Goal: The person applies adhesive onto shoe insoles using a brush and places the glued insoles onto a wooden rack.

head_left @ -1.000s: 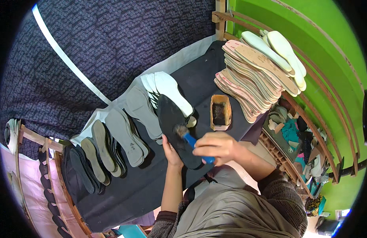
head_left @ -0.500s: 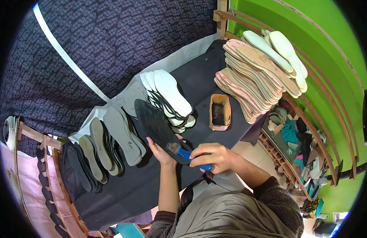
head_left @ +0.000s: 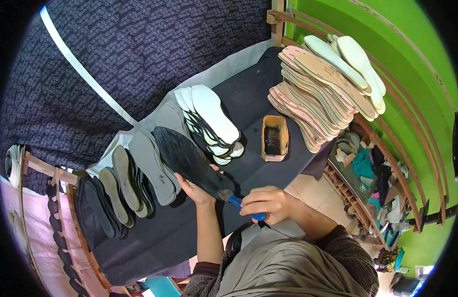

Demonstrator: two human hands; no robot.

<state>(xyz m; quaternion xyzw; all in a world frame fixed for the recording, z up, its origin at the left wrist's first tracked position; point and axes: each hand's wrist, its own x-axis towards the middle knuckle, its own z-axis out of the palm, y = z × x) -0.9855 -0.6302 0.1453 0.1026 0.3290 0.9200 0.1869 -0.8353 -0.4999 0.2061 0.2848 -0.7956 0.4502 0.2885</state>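
A black shoe sole (head_left: 185, 157) lies tilted across my left hand (head_left: 196, 191), whose fingers and thumb grip its edges near the close end. My right hand (head_left: 266, 204) is closed around the blue handle of a brush (head_left: 235, 200). The bristles rest on the sole's near end, and parts of the sole there look wet and shiny. Beyond my right hand stands a small open box (head_left: 274, 138), its inside stained dark. White-topped soles (head_left: 211, 113) are stacked just behind the held one. Grey soles (head_left: 148, 157) lie fanned to its left.
More soles in dark and olive tones (head_left: 119, 185) line the table's left part. Tall piles of beige insoles (head_left: 318, 89) stand at the back right, topped by white ones (head_left: 357, 62). A wooden rail (head_left: 397, 148) and a bin of scraps (head_left: 370, 171) are at the right.
The held black sole has shifted left and slightly down. The brush has moved right and down along the sole to its near end.
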